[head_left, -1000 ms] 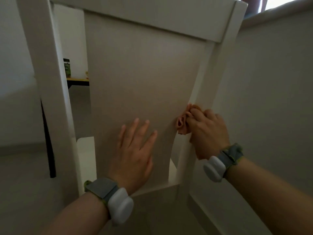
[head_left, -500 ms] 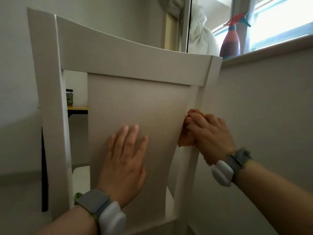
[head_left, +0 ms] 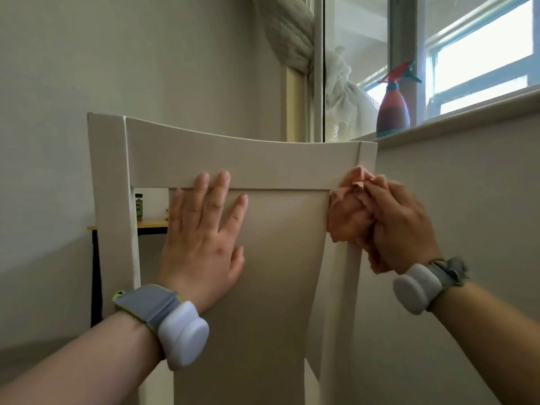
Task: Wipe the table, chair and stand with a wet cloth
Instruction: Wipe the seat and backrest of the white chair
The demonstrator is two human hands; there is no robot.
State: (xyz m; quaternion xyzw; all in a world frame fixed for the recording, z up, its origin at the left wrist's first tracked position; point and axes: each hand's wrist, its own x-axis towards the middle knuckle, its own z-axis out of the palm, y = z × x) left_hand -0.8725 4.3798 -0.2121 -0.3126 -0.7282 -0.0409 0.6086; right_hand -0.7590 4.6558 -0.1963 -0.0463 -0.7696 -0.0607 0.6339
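Observation:
A white chair (head_left: 239, 165) fills the middle of the head view, seen from behind its backrest. My left hand (head_left: 204, 238) lies flat and open on the centre back panel, fingertips reaching the top rail. My right hand (head_left: 400, 226) grips a crumpled orange cloth (head_left: 350, 214) and presses it against the right post of the backrest, just below the top rail. Part of the cloth is hidden under my fingers.
A red and blue spray bottle (head_left: 393, 106) stands on the window sill (head_left: 455, 121) at the right. A tied curtain (head_left: 292, 33) hangs above the chair. Through the left backrest gap, a wooden table (head_left: 152, 223) carries a dark jar (head_left: 139, 204). A wall runs close on the right.
My right hand has slid the cloth up the right post to just under the top rail. My left hand has moved up the back panel. The view has tilted upward.

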